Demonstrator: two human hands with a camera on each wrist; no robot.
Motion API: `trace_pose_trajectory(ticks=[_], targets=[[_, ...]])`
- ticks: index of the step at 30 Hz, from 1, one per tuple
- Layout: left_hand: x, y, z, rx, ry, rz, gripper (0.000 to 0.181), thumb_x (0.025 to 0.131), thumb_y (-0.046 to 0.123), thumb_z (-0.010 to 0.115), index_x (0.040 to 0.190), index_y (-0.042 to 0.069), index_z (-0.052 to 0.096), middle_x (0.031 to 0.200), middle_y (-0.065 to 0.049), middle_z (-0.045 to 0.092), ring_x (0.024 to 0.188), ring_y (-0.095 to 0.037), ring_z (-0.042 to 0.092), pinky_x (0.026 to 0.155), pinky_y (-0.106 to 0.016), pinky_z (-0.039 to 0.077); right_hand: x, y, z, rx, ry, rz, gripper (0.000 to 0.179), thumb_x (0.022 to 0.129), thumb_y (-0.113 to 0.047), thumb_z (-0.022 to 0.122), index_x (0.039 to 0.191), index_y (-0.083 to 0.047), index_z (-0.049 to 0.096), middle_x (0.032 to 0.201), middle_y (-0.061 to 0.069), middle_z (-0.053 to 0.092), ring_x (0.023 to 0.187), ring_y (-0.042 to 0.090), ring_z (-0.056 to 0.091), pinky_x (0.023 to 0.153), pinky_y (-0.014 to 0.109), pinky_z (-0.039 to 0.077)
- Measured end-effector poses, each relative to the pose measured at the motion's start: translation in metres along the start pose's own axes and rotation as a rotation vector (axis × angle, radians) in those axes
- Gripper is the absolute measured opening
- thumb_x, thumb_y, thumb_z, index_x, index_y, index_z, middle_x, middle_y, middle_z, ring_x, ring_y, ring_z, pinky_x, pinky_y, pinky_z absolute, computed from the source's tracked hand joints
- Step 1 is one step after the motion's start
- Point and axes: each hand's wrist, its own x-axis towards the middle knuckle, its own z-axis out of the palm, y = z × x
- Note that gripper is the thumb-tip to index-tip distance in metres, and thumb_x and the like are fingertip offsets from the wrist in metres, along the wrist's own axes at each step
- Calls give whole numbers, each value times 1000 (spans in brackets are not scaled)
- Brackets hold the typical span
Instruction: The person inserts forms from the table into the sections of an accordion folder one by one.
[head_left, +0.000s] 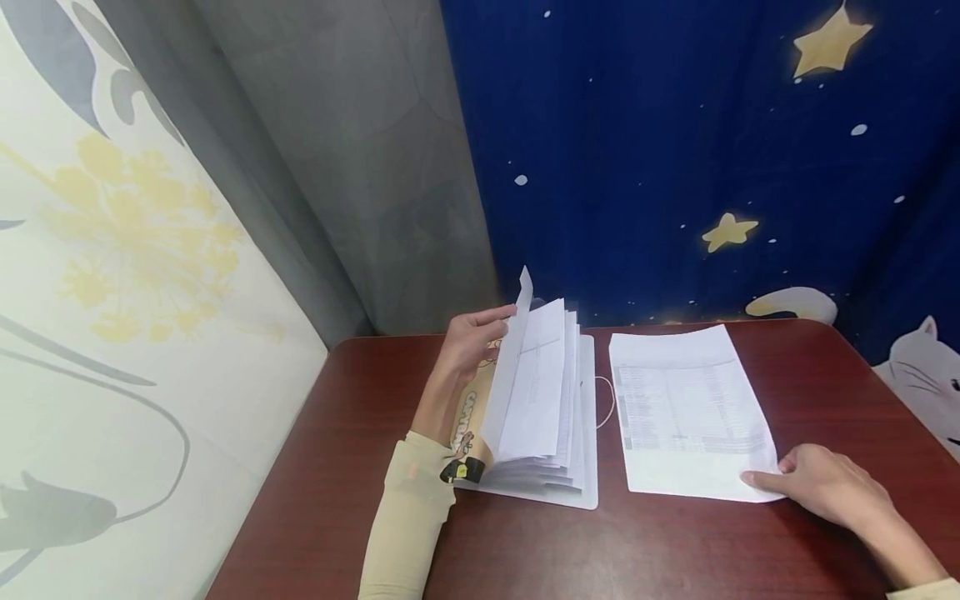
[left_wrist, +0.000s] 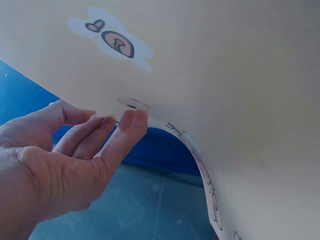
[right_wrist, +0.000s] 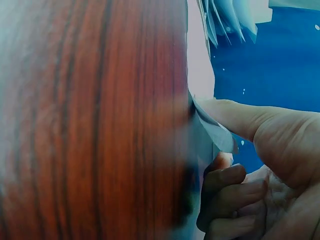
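A beige file folder [head_left: 468, 408] with cartoon prints and lettering stands partly open at the table's middle, its cover raised. Inside, a thick stack of white papers [head_left: 536, 392] fans out. My left hand [head_left: 467, 340] holds the cover by its edge. In the left wrist view the fingertips of that hand [left_wrist: 82, 150] meet the cover [left_wrist: 240, 75] beside a small round fastener [left_wrist: 132, 104]. To the right lies a printed sheet [head_left: 682, 400]; my right hand [head_left: 828, 487] pinches its near right corner. The right wrist view shows the thumb over the curled corner [right_wrist: 217, 132].
The dark red wooden table [head_left: 360, 417] has rounded far corners. A thin elastic loop [head_left: 611, 400] sticks out from the folder's right edge towards the sheet. Behind the table hang a grey curtain [head_left: 367, 167] and a blue starry one [head_left: 637, 167]; a flower-patterned white curtain [head_left: 112, 375] is on the left.
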Motion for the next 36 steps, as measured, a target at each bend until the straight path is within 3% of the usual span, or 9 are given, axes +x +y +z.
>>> trace_pose_trajectory(ticks=[9, 14, 17, 21, 27, 33, 36], targets=[[0, -1, 0, 8, -2, -4, 41, 91, 6, 63, 128, 12, 78, 134, -5, 74, 94, -15, 69, 66, -29, 47, 1, 1, 5, 35, 22, -42, 65, 80, -70, 79, 81, -10, 53, 71, 3, 42, 69, 22, 44, 63, 36, 30], [-1, -1, -1, 7, -8, 10, 42, 91, 5, 62, 130, 10, 76, 135, -6, 74, 94, -14, 69, 70, -27, 55, 5, 3, 8, 125, 31, -93, 58, 86, -58, 80, 79, -11, 46, 67, 0, 41, 63, 18, 45, 58, 31, 33], [-1, 0, -1, 6, -13, 16, 43, 91, 5, 61, 131, 9, 76, 136, -7, 73, 95, -14, 70, 72, -26, 58, 5, 2, 9, 221, 1, -124, 53, 94, -45, 77, 104, 4, 58, 65, 1, 51, 57, 18, 52, 51, 29, 42], [0, -1, -1, 7, -14, 16, 43, 91, 5, 61, 131, 10, 76, 136, -7, 73, 95, -14, 70, 76, -30, 58, -1, -4, 9, 350, -22, -168, 67, 103, -25, 66, 143, 22, 40, 64, 4, 63, 49, 18, 59, 47, 32, 52], [0, -1, -1, 17, -9, 7, 43, 90, 6, 62, 131, 12, 76, 136, -5, 73, 95, -14, 69, 79, -35, 56, -9, -8, 12, 554, 14, -238, 49, 108, -13, 57, 142, 18, 42, 67, 7, 67, 50, 12, 58, 47, 31, 53], [0, 0, -1, 10, -10, 10, 44, 90, 6, 62, 131, 12, 76, 134, -8, 75, 93, -15, 70, 69, -25, 57, -11, -12, 10, 707, 42, -218, 48, 109, -15, 57, 140, 17, 40, 71, 3, 67, 54, 11, 58, 48, 29, 52], [0, 0, -1, 6, -12, 11, 43, 90, 6, 62, 130, 12, 76, 133, -9, 75, 92, -15, 70, 69, -25, 58, -11, -13, 8, 805, 61, -210, 38, 107, -13, 60, 134, 11, 48, 71, 4, 69, 53, 11, 58, 48, 29, 52]])
